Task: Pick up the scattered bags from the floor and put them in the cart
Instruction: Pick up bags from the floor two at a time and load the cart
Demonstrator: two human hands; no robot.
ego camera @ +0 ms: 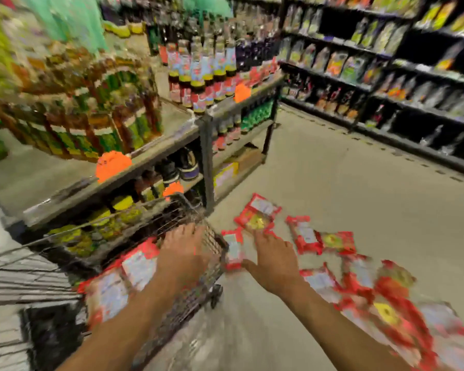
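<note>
my left grip (184, 253) hangs over the wire cart (198, 298), fingers spread apart and holding nothing, just above the red bags (137, 266) already lying in the basket. my right grip (272, 261) reaches out over the floor (359, 196) with fingers straight and apart, its tips at the edge of one red bag (257, 215); the blur hides whether they touch it. a smaller bag (233, 250) lies between the cart and my right thumb. another bag (304, 234) lies just right of that hand, and a loose heap of bags (386, 298) spreads along my right forearm. beyond the cart stands a low shelf of bottles (198, 68).
</note>
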